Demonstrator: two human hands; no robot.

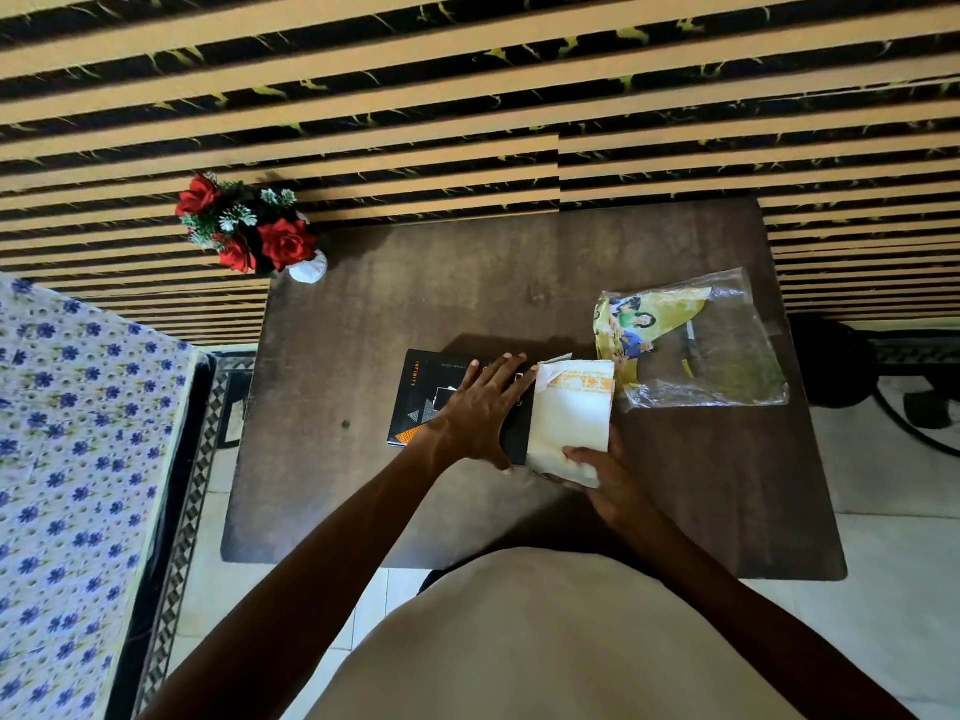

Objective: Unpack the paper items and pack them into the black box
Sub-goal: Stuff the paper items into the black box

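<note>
A flat black box [415, 402] with orange and grey triangles lies near the middle of the dark wooden table [363, 314]. My left hand [480, 410] rests flat on top of it, fingers spread. Against the box's right side lies a stack of white paper items [571, 407] with an orange printed band. My right hand [605, 475] grips the near end of that stack. To the right lies an opened clear plastic wrapper [727, 350] with a yellow printed sheet [639, 319] partly inside it.
A white vase with red artificial flowers [249, 228] stands at the table's far left corner. A bed with a blue flowered sheet [67, 433] runs along the left. A striped wall is behind the table. A dark fan base [852, 366] stands at the right.
</note>
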